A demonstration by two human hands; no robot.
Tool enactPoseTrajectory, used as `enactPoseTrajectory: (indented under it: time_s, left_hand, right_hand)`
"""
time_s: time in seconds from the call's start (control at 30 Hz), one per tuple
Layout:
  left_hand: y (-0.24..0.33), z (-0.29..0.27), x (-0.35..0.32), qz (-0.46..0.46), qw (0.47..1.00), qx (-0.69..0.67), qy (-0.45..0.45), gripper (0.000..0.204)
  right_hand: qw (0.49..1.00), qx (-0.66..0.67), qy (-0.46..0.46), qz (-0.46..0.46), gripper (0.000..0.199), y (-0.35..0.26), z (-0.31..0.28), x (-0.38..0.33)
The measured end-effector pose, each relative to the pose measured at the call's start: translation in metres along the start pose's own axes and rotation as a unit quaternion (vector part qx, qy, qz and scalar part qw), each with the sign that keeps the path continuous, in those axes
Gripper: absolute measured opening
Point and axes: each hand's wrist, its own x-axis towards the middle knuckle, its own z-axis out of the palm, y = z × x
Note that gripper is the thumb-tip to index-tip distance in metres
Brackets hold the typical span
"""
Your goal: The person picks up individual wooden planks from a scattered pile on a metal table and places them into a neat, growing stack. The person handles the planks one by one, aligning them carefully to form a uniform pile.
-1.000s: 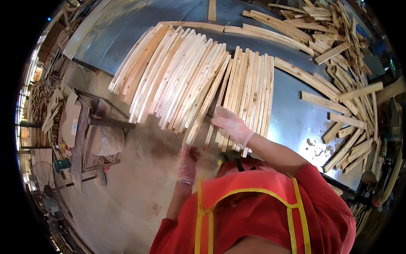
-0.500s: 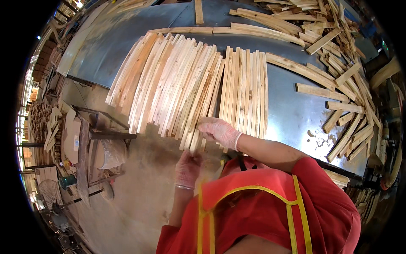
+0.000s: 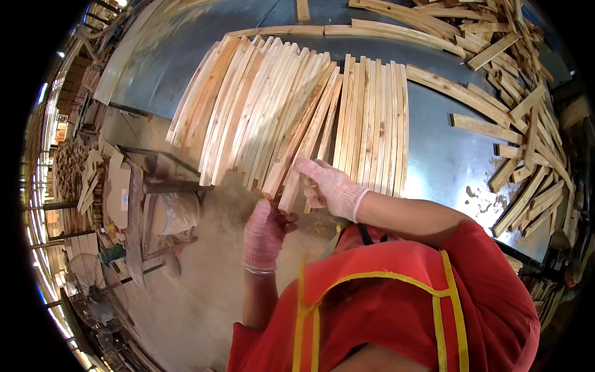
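A row of long, pale wooden strips (image 3: 248, 105) lies side by side across the table's near edge, their near ends jutting past it. My right hand (image 3: 338, 191), in a whitish-pink knit glove, is closed on a wooden strip (image 3: 305, 149) near its near end, the thumb side on top. Just left of it, a second, browner strip (image 3: 291, 158) slants out of the row. My gloved left hand (image 3: 263, 239) is at the near ends of these strips, thumb raised against one end and fingers curled below. Its fingertips are partly hidden. Right of a narrow gap stands another group of strips (image 3: 372, 124).
The metal-topped table (image 3: 434, 149) carries a heap of loose wood pieces (image 3: 533, 142) along its right side. Strips (image 3: 403, 37) lie crosswise behind the row. To the left are a metal-framed stand (image 3: 167, 186) and a floor fan (image 3: 93, 285).
The view has shifted, moving the scene slightly right and up. Two strips near my right hand now fan apart from the row. My left hand has moved left, its thumb now raised.
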Motion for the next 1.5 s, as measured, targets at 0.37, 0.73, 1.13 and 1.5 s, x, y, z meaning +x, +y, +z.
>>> enactPoseTrajectory:
  time_s: [0.37, 0.73, 1.13, 1.5]
  left_hand:
    - [0.016, -0.001, 0.009, -0.018, 0.977, 0.204, -0.066, 0.036]
    - [-0.134, -0.057, 0.142, 0.051, 0.914, 0.401, 0.035, 0.073]
    - [-0.067, 0.089, 0.058, 0.201, 0.825, 0.516, -0.110, 0.061]
    - [-0.170, -0.018, 0.054, 0.014, 0.914, 0.390, 0.108, 0.044]
  right_hand:
    - [0.980, 0.130, 0.081, -0.124, 0.035, -0.029, 0.025, 0.021]
    - [0.944, 0.152, -0.127, -0.262, 0.091, -0.046, -0.089, -0.093]
    - [0.961, 0.108, 0.063, -0.245, 0.115, 0.019, -0.165, -0.062]
    - [0.947, 0.009, 0.136, -0.290, 0.107, -0.010, -0.247, -0.050]
